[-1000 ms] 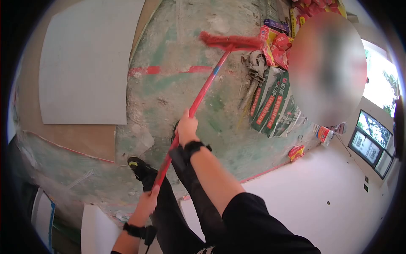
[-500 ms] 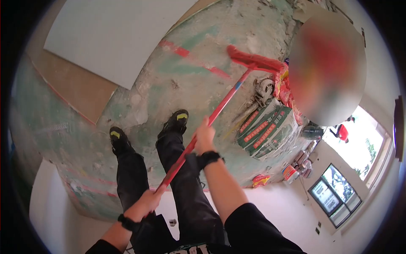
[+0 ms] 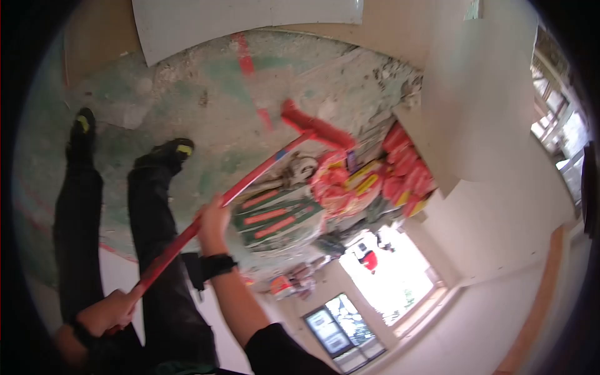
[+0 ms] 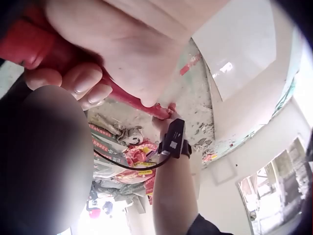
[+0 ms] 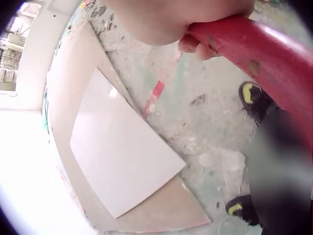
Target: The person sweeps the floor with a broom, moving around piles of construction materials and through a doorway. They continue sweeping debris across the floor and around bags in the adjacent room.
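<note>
A red broom with a long handle [image 3: 250, 178] slants across the head view. Its wide red head [image 3: 319, 128] lies on the dusty floor, close beside red and yellow bags. My right hand [image 3: 214, 222] grips the handle around its middle. Lower down, towards the top end, my left hand [image 3: 114, 312] holds the same handle. In the left wrist view, the curled fingers [image 4: 80, 83] wrap the red end of the handle. Close up in the right wrist view, the handle [image 5: 274, 58] runs out from under the right hand [image 5: 186, 19].
Green-and-white printed bags [image 3: 269, 219] and a circular saw [image 3: 303, 167] lie right of the handle. Red and yellow bags [image 3: 344, 184] stand behind them. A white board [image 5: 122, 147] rests on a brown sheet [image 5: 166, 210]. A person in red [image 3: 369, 261] shows beyond the bright opening.
The head view has swung round, so my legs, hands and the handle appear farther left. Both hands keep their grip. The broom head stays near the bags.
</note>
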`<state>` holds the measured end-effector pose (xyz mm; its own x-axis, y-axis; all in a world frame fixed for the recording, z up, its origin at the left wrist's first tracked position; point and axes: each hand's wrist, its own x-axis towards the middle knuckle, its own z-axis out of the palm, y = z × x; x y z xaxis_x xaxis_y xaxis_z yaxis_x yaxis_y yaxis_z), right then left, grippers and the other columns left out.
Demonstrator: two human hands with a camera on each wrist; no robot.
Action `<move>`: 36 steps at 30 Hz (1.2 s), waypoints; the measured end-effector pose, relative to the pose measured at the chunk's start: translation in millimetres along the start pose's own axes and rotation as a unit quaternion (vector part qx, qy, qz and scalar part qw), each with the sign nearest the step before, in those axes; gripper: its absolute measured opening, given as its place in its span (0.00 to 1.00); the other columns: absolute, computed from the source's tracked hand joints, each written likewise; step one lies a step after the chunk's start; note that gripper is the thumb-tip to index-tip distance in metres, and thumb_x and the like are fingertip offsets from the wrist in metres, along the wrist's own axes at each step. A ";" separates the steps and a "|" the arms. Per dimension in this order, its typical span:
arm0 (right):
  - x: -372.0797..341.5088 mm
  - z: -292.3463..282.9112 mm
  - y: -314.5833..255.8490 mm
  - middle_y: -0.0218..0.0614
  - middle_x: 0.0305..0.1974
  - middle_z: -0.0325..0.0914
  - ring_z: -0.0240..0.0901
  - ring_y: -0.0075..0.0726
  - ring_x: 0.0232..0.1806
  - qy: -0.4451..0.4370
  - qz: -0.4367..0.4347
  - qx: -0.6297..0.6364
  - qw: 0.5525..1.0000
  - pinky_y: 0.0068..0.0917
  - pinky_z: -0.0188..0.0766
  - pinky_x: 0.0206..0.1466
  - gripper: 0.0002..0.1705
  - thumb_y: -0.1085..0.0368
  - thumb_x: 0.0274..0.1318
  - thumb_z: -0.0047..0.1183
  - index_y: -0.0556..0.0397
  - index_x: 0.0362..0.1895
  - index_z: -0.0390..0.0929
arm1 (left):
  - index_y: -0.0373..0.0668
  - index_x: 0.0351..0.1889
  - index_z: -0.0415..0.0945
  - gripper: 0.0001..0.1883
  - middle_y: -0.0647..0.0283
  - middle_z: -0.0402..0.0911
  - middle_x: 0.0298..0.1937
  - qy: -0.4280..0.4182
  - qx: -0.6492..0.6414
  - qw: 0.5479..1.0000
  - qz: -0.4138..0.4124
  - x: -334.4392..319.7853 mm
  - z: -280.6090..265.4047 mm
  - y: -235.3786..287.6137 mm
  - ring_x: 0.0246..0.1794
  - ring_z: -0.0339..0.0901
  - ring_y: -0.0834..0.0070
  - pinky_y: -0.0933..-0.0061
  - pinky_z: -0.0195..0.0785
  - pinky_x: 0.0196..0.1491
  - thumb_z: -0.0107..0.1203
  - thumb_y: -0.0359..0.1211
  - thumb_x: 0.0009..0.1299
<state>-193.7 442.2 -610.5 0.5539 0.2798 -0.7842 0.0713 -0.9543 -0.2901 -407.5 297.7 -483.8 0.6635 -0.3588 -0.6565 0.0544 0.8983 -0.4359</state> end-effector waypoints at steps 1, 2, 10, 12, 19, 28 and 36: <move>-6.6 2.0 4.0 0.28 0.09 0.56 0.56 0.27 0.08 0.006 0.046 0.043 0.998 0.25 0.58 0.10 0.13 0.55 0.57 0.41 0.47 0.27 0.56 | 0.45 0.10 0.59 0.30 0.68 0.57 0.08 0.006 0.013 1.000 0.005 -2.2 -1.5 -3.5 0.05 0.54 0.80 0.77 0.49 0.10 0.39 0.59 0.64; -11.5 3.1 1.0 0.28 0.10 0.56 0.55 0.27 0.09 0.014 0.077 0.052 0.996 0.24 0.57 0.11 0.13 0.56 0.58 0.40 0.48 0.26 0.57 | 0.45 0.10 0.59 0.30 0.68 0.57 0.08 -0.004 0.006 1.000 0.007 1.4 -0.5 -0.4 0.05 0.54 0.80 0.77 0.49 0.10 0.39 0.59 0.64; 99.0 0.7 -65.0 0.30 0.11 0.56 0.55 0.28 0.10 0.038 -0.015 0.023 0.999 0.26 0.58 0.14 0.17 0.55 0.57 0.39 0.51 0.21 0.59 | 0.45 0.14 0.60 0.32 0.71 0.57 0.07 0.015 0.109 0.991 0.073 39.0 -2.7 119.3 0.05 0.54 0.81 0.78 0.48 0.11 0.31 0.62 0.64; 111.4 1.7 -76.3 0.30 0.11 0.56 0.55 0.28 0.10 0.043 -0.020 0.019 0.999 0.26 0.57 0.14 0.17 0.55 0.57 0.39 0.50 0.20 0.59 | 0.46 0.14 0.60 0.31 0.71 0.57 0.07 0.002 0.081 0.994 0.079 54.1 2.1 122.4 0.05 0.54 0.82 0.78 0.47 0.10 0.31 0.62 0.64; 32.8 31.4 -12.1 0.33 0.10 0.61 0.63 0.33 0.10 0.021 -0.032 -0.015 0.999 0.30 0.60 0.11 0.18 0.54 0.57 0.38 0.55 0.24 0.62 | 0.41 0.15 0.64 0.28 0.67 0.63 0.08 0.133 0.073 0.983 0.102 18.4 -36.3 18.4 0.07 0.62 0.79 0.77 0.55 0.14 0.40 0.54 0.66; 15.1 48.5 -58.8 0.32 0.11 0.62 0.63 0.30 0.09 0.005 0.006 0.102 0.995 0.28 0.60 0.09 0.16 0.57 0.56 0.42 0.55 0.23 0.62 | 0.39 0.32 0.74 0.18 0.69 0.69 0.17 0.293 0.078 0.931 0.204 -16.7 -36.9 33.2 0.18 0.66 0.83 0.80 0.61 0.21 0.44 0.46 0.67; 51.1 20.9 -61.7 0.60 0.29 0.71 0.69 0.64 0.35 0.071 -0.117 -0.061 0.989 0.45 0.67 0.36 0.14 0.63 0.48 0.44 0.65 0.32 0.65 | 0.42 0.20 0.65 0.26 0.68 0.63 0.11 0.205 0.142 0.953 0.173 10.3 36.2 46.9 0.08 0.62 0.81 0.80 0.56 0.14 0.34 0.55 0.68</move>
<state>-187.1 517.6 -644.1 0.6204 0.4845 -0.6167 0.3053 -0.8735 -0.3791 -371.1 345.4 -488.7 0.3341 -0.0444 -0.9415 0.1235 0.9923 -0.0030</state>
